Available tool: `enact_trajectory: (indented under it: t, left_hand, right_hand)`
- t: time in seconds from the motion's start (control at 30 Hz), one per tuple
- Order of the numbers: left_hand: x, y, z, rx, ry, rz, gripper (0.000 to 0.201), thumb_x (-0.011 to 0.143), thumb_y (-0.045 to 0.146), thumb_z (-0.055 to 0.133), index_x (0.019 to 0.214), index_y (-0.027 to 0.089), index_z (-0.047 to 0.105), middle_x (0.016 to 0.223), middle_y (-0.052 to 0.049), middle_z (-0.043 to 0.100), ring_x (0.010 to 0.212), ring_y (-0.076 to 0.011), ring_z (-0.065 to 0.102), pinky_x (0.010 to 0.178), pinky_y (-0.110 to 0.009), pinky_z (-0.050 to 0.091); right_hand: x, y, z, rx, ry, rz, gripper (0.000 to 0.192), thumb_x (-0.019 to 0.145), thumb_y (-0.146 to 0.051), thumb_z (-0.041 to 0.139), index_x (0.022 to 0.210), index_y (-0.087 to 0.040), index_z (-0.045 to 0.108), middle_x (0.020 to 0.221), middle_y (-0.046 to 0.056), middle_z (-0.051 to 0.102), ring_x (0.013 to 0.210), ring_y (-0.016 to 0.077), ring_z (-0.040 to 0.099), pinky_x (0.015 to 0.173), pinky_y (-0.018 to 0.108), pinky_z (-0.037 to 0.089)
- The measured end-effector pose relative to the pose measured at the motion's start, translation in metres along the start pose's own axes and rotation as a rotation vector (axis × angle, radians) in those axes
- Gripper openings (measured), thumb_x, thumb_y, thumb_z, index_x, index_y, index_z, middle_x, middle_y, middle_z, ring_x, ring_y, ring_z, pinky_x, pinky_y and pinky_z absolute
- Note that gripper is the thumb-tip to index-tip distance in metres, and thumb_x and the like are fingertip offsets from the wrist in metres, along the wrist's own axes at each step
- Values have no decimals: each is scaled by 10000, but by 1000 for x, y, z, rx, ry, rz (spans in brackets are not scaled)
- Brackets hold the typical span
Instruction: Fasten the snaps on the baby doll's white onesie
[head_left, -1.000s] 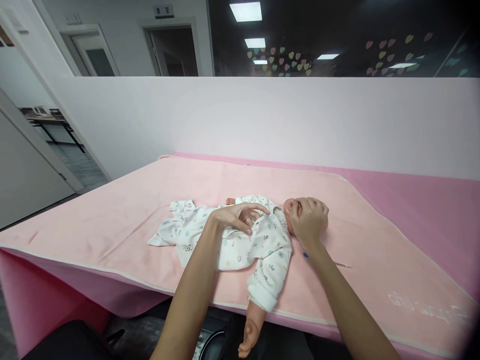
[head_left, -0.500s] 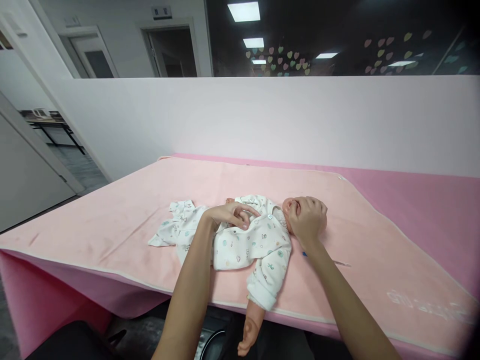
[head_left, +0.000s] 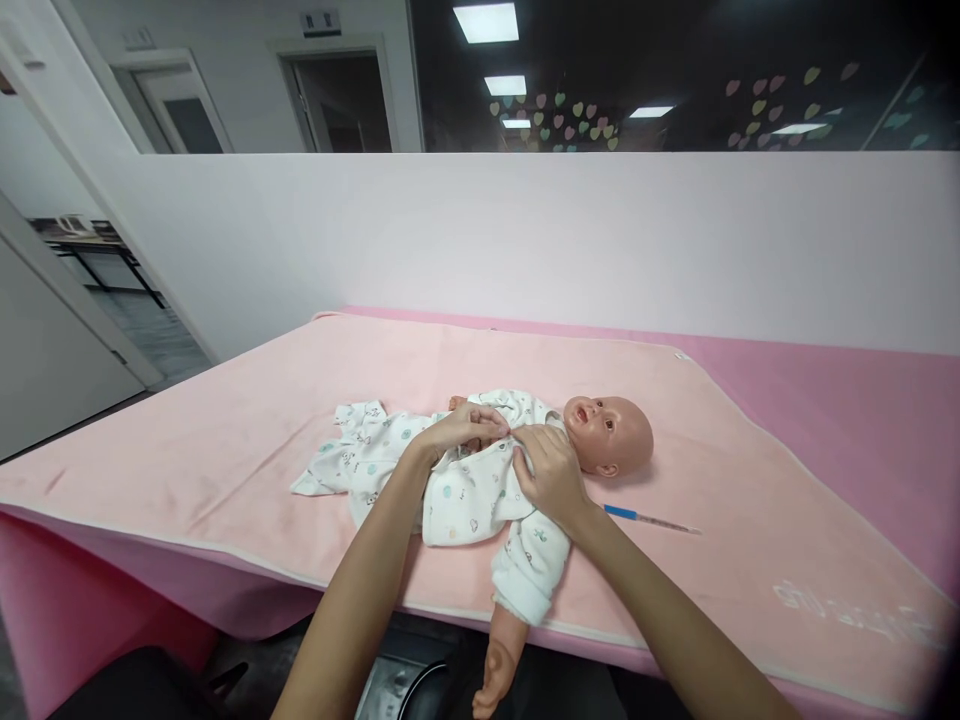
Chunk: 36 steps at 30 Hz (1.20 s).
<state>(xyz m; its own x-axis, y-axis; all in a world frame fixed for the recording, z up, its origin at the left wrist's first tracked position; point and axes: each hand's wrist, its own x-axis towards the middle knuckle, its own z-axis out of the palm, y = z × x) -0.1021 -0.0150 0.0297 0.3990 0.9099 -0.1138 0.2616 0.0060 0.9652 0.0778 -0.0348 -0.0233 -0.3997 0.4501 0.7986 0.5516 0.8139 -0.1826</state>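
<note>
A baby doll (head_left: 611,436) lies on its back, head to the right, in a white patterned baby shirt (head_left: 465,505). My left hand (head_left: 471,428) is closed at the middle of the shirt's chest, its fingertips pinching the front edge. From the right, my right hand (head_left: 550,475) rests over the upper chest, thumb apart and fingertips closed on the same edge, almost touching the left ones. The button seen earlier at the neck is hidden under my right hand. One doll arm (head_left: 502,650) hangs past the table's near edge.
A thermometer-like stick with a blue end (head_left: 621,512) lies right of the doll. Matching white patterned trousers (head_left: 352,455) cover the doll's lower part or lie beside it; I cannot tell which. A pink blanket (head_left: 247,400) covers the table, against a white wall (head_left: 525,240).
My right hand has moved left and down from the doll's head to the shirt front, uncovering the face and the blue-ended stick. My left hand has closed on the shirt's edge.
</note>
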Motion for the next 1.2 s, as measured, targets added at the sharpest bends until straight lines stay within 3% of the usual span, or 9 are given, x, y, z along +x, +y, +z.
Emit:
enact_trajectory:
  t: [0.13,0.33,0.47,0.63,0.87,1.07,1.2]
  left_hand:
    - [3,0,2,25,80,20,322,680,384,657,823,97,635,615,-9,562,477,-61,492,410,-157,379]
    - [-2,-2,-10,123,-96,33,354,633,287,706,929,102,649,698,-39,621,604,-84,532,527,-175,417]
    - [-8,-4,-14,179,-120,73,355,643,255,688,973,127,651,845,-55,623,701,-89,518,607,-182,416]
    - [-8,-5,-6,318,-76,96,288,661,290,669,882,106,685,557,18,477,521,-57,378,465,-168,295]
    - [-7,-2,0,139,-13,85,302,656,329,674,844,93,692,654,-39,595,563,-78,453,497,-188,327]
    - [-10,3,3,134,9,115,336,665,369,674,834,82,713,478,22,448,479,-46,319,428,-182,236]
    - [-12,5,3,156,-17,133,317,697,379,647,800,88,721,476,21,424,495,-50,319,437,-185,250]
  right_hand:
    - [1,4,-4,47,-9,-3,259,783,-107,413,987,-167,559,882,68,609,874,197,524,829,368,395]
    - [-2,5,0,40,-3,0,296,693,-61,442,922,-170,595,795,52,548,817,189,469,802,349,384]
    - [-3,3,-3,71,-12,8,191,700,-115,479,832,-173,604,778,47,509,800,185,445,775,344,372]
    - [-2,0,-4,117,1,10,113,780,-219,499,827,-182,595,800,46,539,809,180,459,806,357,363]
    - [-2,2,2,115,90,57,87,832,-226,496,816,-205,579,762,29,584,804,172,499,808,344,380]
    - [-4,3,3,132,113,83,63,826,-243,527,798,-212,574,760,19,599,799,169,509,807,347,382]
    - [-4,2,3,147,124,87,58,825,-237,532,788,-210,567,749,16,598,789,165,507,803,341,384]
